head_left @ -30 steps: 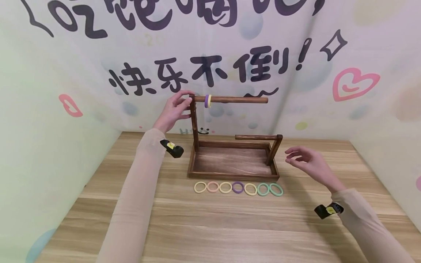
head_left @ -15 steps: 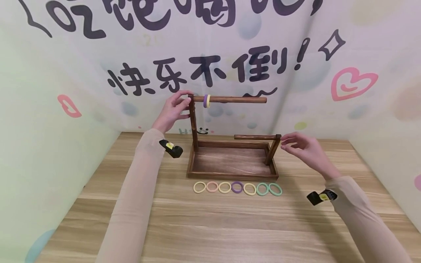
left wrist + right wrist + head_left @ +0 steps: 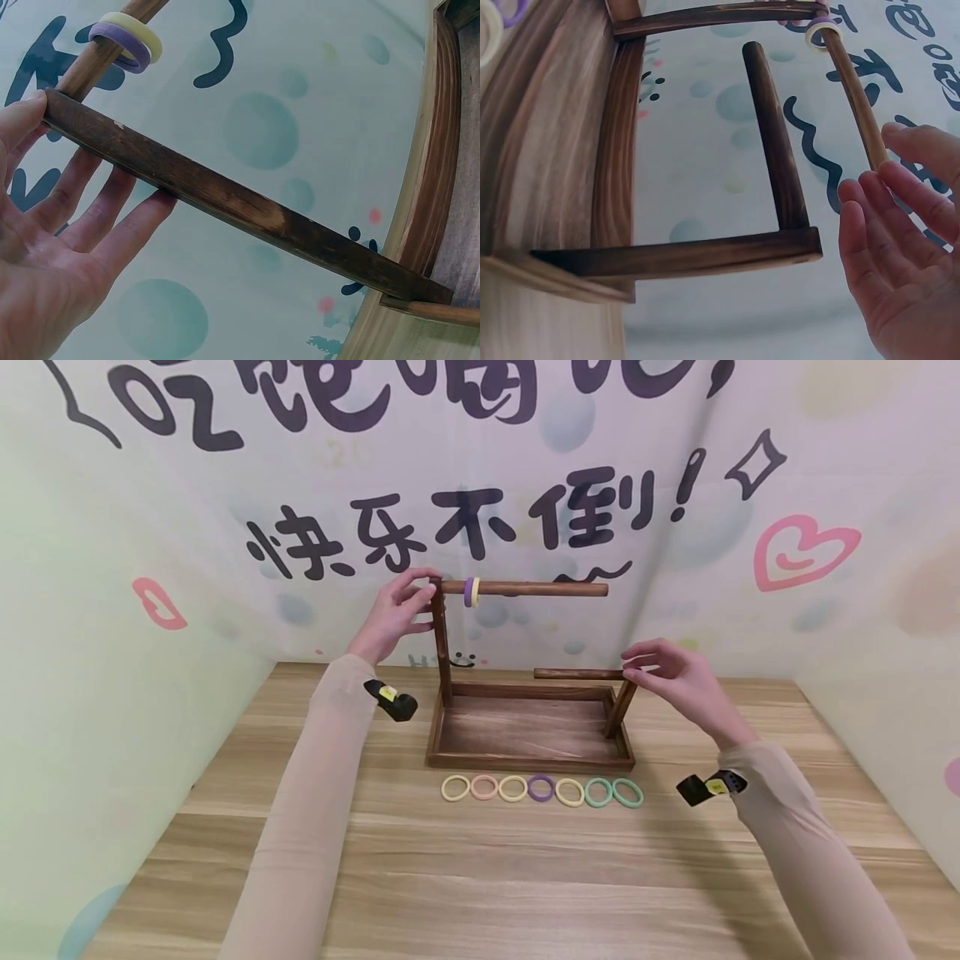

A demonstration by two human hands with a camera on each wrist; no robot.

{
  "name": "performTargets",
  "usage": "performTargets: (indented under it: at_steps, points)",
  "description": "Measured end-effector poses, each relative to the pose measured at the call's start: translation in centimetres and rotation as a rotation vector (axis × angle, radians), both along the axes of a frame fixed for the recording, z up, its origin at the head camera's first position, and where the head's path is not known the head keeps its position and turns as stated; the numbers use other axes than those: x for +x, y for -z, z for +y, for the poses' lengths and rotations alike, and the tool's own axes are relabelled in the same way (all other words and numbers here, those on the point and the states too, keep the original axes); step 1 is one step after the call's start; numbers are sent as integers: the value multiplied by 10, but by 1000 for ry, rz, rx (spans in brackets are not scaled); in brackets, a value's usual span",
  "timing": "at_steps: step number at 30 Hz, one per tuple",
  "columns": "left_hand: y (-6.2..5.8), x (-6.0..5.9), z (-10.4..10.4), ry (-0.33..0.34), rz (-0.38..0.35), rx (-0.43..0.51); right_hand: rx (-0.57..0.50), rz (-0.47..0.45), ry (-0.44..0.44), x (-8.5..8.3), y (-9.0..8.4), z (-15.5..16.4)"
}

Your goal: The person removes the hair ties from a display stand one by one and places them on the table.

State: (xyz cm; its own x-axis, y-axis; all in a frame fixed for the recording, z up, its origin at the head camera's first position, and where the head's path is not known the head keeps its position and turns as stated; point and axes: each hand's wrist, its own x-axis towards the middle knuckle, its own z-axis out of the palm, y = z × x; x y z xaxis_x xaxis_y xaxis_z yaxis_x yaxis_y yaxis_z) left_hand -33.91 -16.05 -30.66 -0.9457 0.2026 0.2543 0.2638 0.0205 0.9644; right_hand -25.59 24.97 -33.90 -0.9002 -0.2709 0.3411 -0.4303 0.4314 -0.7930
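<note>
two hands are up at the wooden stand (image 3: 525,752) on the table (image 3: 480,860). the left hand (image 3: 393,614) is at the top of the tall post (image 3: 442,643), thumb on the post's top end and straight, relaxed fingers (image 3: 112,202) lying along its far side, so it touches rather than grips. from that post the upper rod (image 3: 536,587) runs off to the right, and a purple ring (image 3: 469,591) and a yellow ring (image 3: 477,591) hang on it side by side, close to the post.

the right hand (image 3: 675,681) is at the short post (image 3: 621,706) on the stand's right end, at the corner where the lower rod (image 3: 577,674) meets it. from the head view the fingertips are at that corner; the wrist view shows the fingers (image 3: 885,225) loosely straight, just beside the joint with a sliver of wall between (whether they truly touch the wood i cannot tell). it holds nothing.

seven loose rings (image 3: 542,789) lie in a row on the table just in front of the stand's tray: cream, pink, cream, purple, yellow, then two green. behind it all hangs a pastel backdrop (image 3: 150,527) with dark lettering and pink hearts.
</note>
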Motion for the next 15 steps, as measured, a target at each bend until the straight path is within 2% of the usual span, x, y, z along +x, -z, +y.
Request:
performTargets:
  at_steps: [15]
  points:
    - [0,0,1,-1,2,-3,4,14,17,-24,-20,-24]
